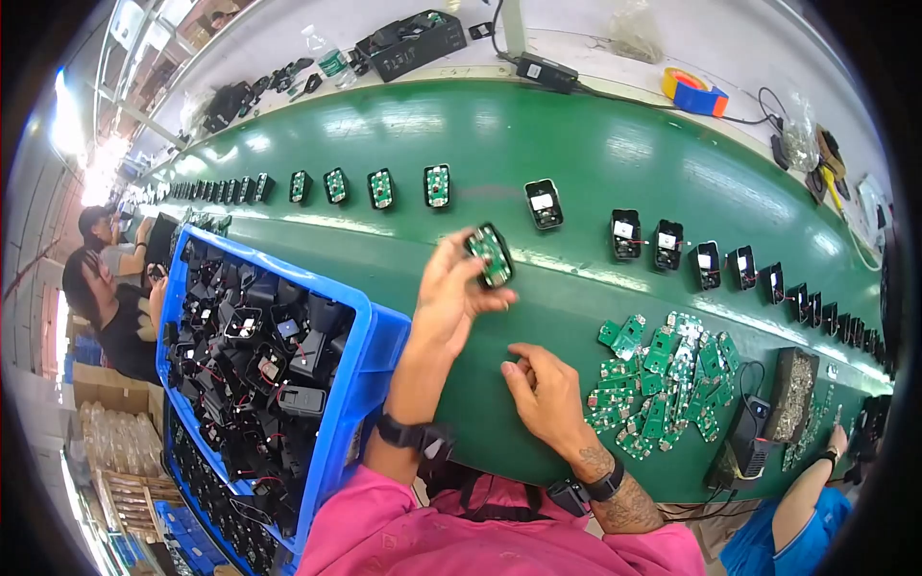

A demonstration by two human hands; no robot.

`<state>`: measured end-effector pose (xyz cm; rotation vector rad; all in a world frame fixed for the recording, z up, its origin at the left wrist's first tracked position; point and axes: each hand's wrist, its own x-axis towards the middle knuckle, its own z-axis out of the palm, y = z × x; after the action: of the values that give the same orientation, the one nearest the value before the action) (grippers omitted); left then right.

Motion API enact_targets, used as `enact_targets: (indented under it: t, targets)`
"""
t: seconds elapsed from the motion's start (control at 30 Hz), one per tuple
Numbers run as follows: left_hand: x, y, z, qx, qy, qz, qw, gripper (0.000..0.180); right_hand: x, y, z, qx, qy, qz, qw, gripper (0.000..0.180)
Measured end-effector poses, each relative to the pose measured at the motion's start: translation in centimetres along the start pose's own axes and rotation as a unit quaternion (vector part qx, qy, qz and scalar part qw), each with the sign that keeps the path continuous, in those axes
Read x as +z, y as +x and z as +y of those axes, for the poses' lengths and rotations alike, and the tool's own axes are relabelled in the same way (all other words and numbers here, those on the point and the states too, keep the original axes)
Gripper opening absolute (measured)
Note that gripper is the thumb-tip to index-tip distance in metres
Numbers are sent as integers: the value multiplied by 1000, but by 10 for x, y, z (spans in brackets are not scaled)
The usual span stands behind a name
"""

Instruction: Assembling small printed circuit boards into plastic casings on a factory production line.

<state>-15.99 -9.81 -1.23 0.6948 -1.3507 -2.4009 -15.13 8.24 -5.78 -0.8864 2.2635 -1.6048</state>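
My left hand (448, 300) grips a small black housing (508, 255) by its sides, tilted above the green work surface. A green circuit board (487, 255) sits inside the housing, facing up. My right hand (549, 394) rests low over the surface, loosely curled, with thumb and forefinger apart and nothing visible between them. To its right lies a loose pile of green circuit boards (663, 379). Beyond my hands, a row of black housings crosses the surface. Those on the left, such as one housing (437, 186), show green boards; a right-hand housing (544, 204) shows a white part inside.
A blue crate (360, 331) full of black housings with wires stands at my left. A black power device (744, 444) and a worn block (793, 394) lie right of the boards. Tape rolls (693, 93) and a bottle (329, 60) are at the back. Other people work on both sides.
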Motion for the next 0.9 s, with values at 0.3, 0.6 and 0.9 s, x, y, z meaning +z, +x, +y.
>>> enact_targets:
  t: [0.3, 0.6, 0.9]
  targets:
    - [-14, 139, -13, 165, 458, 82, 869, 38, 2, -4, 0, -37, 1, 3, 999, 22]
    - [-5, 131, -31, 404, 626, 63, 664, 87, -12, -2, 0, -46, -8, 30, 998, 21]
    - [23, 108, -45, 324, 612, -10, 721, 102, -99, 6, -11, 77, -346, 138, 925, 48]
